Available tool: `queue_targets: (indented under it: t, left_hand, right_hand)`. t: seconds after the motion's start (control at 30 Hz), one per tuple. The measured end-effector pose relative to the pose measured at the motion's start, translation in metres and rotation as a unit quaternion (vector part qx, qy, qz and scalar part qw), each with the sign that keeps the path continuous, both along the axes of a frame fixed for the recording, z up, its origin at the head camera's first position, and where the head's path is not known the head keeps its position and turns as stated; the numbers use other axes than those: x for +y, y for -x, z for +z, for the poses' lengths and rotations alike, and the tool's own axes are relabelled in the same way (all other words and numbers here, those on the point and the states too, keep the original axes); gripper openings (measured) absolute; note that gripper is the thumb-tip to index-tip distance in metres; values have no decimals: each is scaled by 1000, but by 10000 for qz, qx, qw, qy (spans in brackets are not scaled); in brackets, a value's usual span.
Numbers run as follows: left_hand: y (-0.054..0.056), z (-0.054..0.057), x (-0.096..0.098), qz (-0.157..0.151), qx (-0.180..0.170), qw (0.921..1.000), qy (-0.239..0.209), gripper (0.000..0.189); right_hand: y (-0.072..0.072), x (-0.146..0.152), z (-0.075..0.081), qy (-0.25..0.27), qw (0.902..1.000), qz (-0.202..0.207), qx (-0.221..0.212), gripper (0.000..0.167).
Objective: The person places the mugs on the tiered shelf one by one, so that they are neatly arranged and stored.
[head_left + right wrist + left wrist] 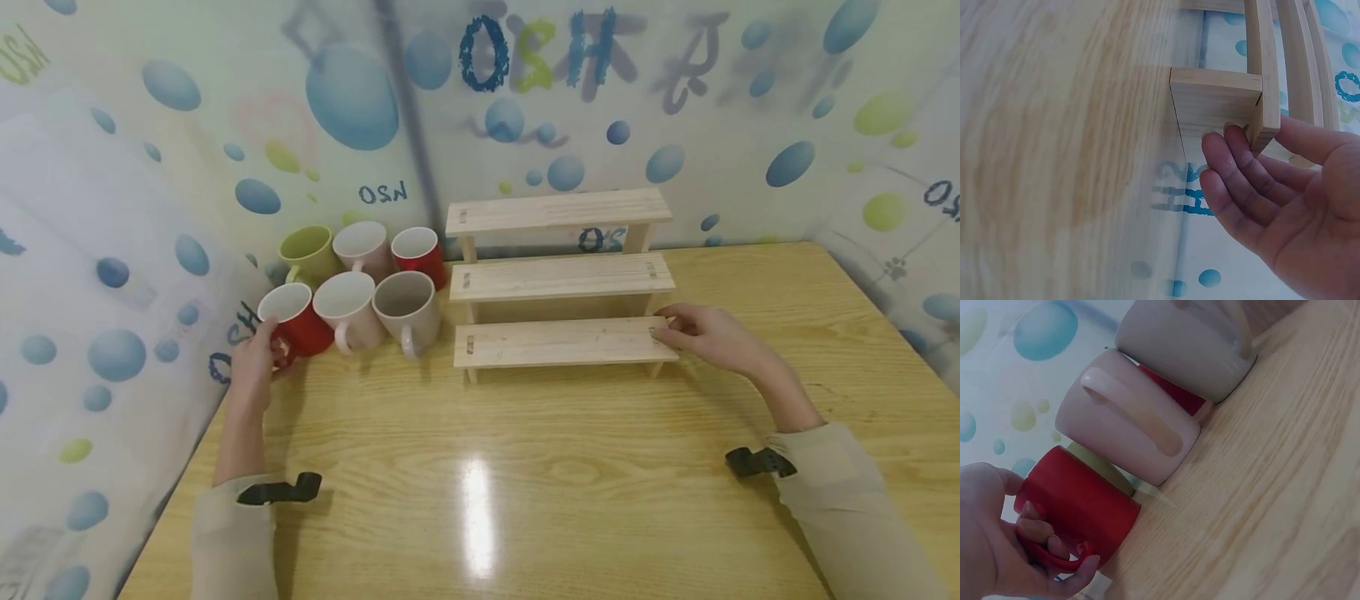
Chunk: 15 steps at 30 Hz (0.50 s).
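Note:
My left hand (253, 358) holds the front-left red mug (309, 327) by its handle, fingers curled through the loop and thumb at the rim in the left wrist view. That mug stands upright on the table. Beside it are a pale pink mug (1125, 415) and a grey mug (411, 312). On the right, my right hand (708, 333) pinches the right end of the lowest board of a three-step wooden shelf rack (562, 342). In the right wrist view, the thumb lies on the board's upper side and the fingers (1235, 187) reach beneath its end.
Behind the front mugs stand a green mug (311, 250), another pale pink mug (363, 246) and a second red mug (427, 262), close together. A patterned wall covering (480, 158) rises behind the rack and along the sides of the wooden table (600, 467).

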<state>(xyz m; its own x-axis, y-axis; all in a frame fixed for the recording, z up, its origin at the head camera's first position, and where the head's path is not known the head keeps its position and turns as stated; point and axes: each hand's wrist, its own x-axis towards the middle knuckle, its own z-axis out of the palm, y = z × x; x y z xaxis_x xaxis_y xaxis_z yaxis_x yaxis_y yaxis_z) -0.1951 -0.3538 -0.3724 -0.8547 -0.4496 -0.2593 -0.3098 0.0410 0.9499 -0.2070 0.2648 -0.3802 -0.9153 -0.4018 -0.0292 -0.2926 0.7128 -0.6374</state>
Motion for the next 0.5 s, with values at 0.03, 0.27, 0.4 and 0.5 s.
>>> queue_targets:
  t: [0.03, 0.27, 0.4, 0.5]
  left_hand:
    - [1, 0, 1, 47, -2, 10000, -35, 43]
    - [7, -5, 3, 356, 174, 9987, -334, 44]
    - [9, -9, 4, 598, 281, 9956, -658, 43]
    - [12, -11, 5, 834, 356, 9927, -798, 45]
  right_hand:
    - [0, 0, 0, 14, 10000, -7, -18, 47]
    - [1, 1, -1, 86, 9999, -43, -54, 46]
    - [0, 1, -2, 133, 9999, -36, -68, 46]
    - [-1, 0, -1, 171, 9998, -52, -95, 45]
